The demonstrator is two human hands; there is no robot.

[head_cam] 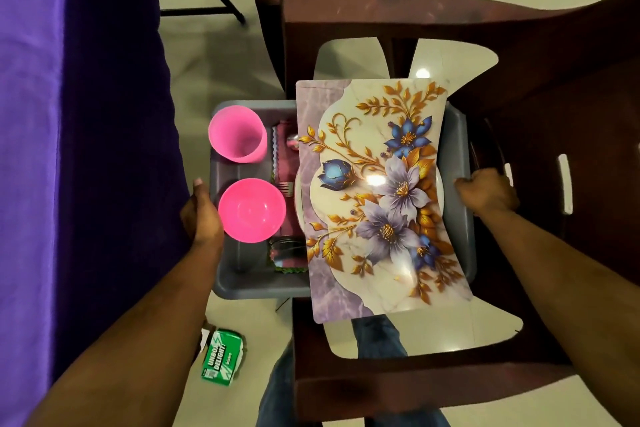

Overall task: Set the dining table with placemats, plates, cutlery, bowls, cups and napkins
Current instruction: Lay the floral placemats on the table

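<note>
Near edge: both forearms enter from the bottom corners and reach forward, converging on a grey tray [254, 288]. Jeans-clad legs show below, between the arms. A green carton [223, 357] lies on the tiled floor near the left forearm.

Left hand [202, 215]: thumb up along the tray's left wall, fingers hidden under or behind the rim, so this grip appears closed on the tray edge, though the fingers themselves cannot be seen. Right hand [488, 192]: knuckles up, fingers curled tight over the tray's right rim; grip closed on the tray.

The tray sits over the seat of a dark brown plastic chair [381, 388]; whether it rests on the chair or is lifted clear cannot be told.

In the tray, left side: a pink bowl [252, 210] nearer, a pink cup [237, 139] farther, both upright and mouth up. Middle strip: a fork [285, 188], only the tines visible, lying on a folded dark pink napkin [284, 149]; near it, something dark and glossy, hard to make out. Right side: a floral placemat [377, 198], purple and gold flowers, lies bowed across the tray, overhanging its near and far ends and hiding most of what lies beneath. A sliver of white plate [440, 184] edge shows at its right.

Left: a purple cloth covers the bench [69, 114], cut off by the frame. Far: a second brown chair, partly seen.
</note>
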